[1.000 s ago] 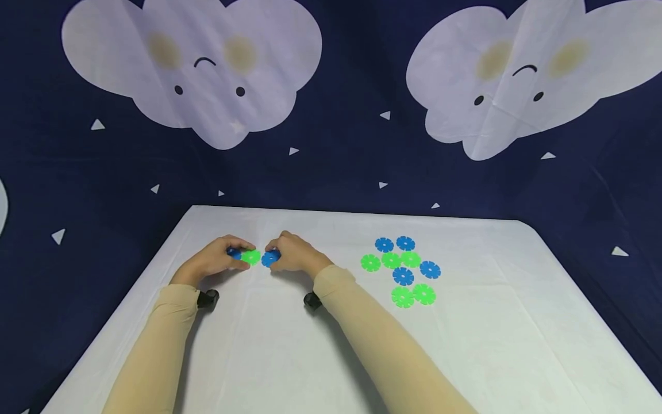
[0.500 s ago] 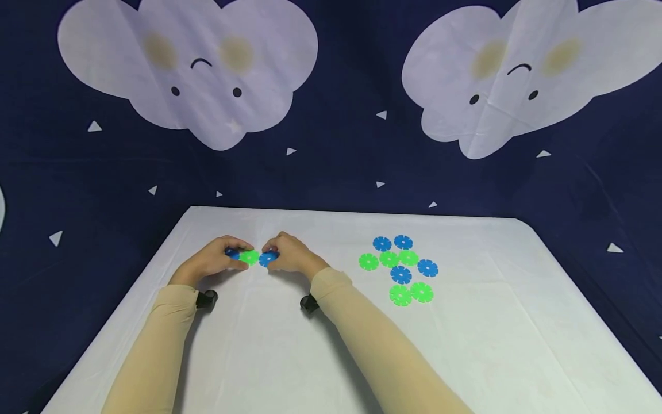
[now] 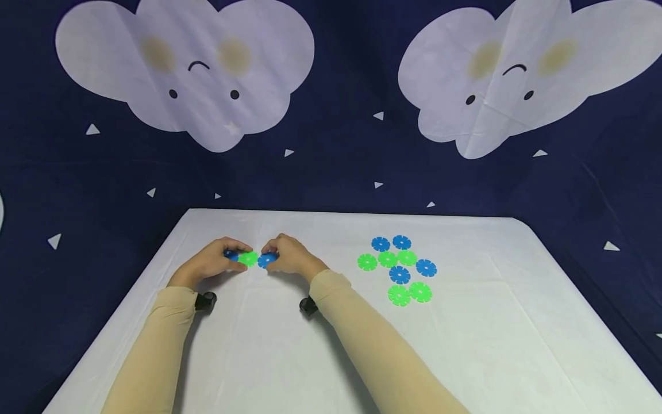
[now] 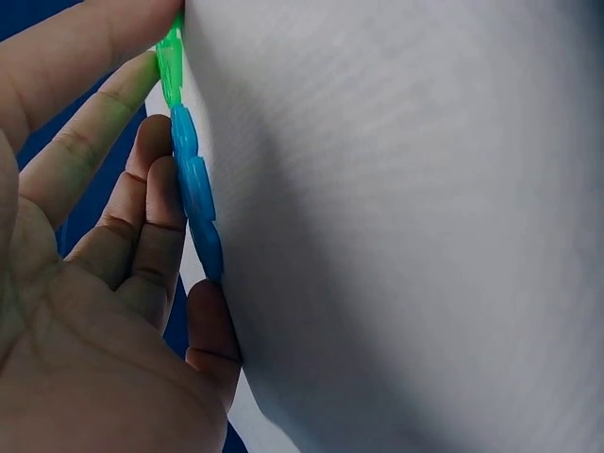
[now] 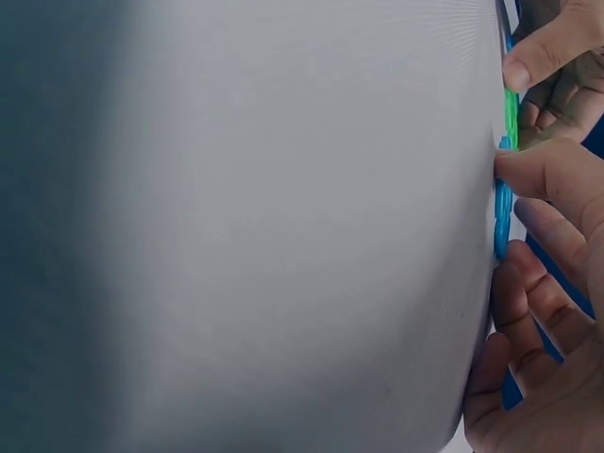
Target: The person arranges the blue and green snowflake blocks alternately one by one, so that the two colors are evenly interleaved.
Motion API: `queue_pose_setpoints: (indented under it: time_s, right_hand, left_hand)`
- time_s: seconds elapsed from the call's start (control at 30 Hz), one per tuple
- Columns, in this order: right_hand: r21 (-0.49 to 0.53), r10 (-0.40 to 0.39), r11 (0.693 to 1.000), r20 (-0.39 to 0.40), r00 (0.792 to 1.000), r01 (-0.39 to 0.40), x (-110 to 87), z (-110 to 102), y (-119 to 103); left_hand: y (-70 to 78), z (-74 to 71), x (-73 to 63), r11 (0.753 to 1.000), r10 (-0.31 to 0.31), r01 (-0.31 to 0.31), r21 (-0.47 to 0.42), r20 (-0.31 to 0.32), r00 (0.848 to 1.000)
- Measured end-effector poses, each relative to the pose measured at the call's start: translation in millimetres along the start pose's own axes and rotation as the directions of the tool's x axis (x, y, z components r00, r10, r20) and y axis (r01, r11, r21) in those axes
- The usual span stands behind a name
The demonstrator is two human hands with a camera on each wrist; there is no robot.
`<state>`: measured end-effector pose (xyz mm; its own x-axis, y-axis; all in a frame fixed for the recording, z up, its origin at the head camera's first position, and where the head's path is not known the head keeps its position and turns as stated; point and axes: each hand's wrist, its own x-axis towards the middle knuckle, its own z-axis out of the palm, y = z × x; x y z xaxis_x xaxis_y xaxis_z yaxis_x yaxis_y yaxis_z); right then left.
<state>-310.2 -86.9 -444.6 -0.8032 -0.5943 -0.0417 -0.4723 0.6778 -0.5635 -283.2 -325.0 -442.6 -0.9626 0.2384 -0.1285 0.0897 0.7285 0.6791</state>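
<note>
Near the far left of the table my left hand [image 3: 209,260] pinches a green notched disc [image 3: 249,259] between thumb and fingers. A blue notched disc [image 3: 232,255] adjoins it on the left, partly hidden by that hand. In the left wrist view this blue disc [image 4: 196,189] lies in line below the green one, with fingertips along its edge. My right hand [image 3: 292,256] pinches another blue disc [image 3: 266,260], its left rim right at the green disc's right rim. In the right wrist view the thumb presses this disc [image 5: 502,222] near its upper end.
Right of my hands, several loose notched discs lie flat, among them a blue disc [image 3: 399,275] and a green disc [image 3: 367,262]. They rest on a white-covered table [image 3: 496,328]. A dark blue curtain [image 3: 341,144] with clouds hangs behind the far edge.
The small gap between the green disc and the right hand's blue disc has closed as the right hand edged left. Both hands keep their grip. The whole head view has shifted slightly.
</note>
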Motion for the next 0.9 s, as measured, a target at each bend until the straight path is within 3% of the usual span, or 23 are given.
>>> queue_pose_setpoints:
  time_s: [0.47, 0.9]
  right_hand:
    - [0.020, -0.051, 0.999, 0.016, 0.999, 0.051, -7.3, -9.9, 4.4]
    - [0.051, -0.060, 0.997, 0.085, 0.995, 0.056, -40.3, -60.5, 44.4]
  left_hand:
    - [3.0, 1.4, -1.6, 1.000, 0.018, -0.018, 0.010, -0.015, 1.000]
    - [4.0, 3.4, -1.2, 0.999, 0.011, -0.009, 0.046, -0.043, 0.999]
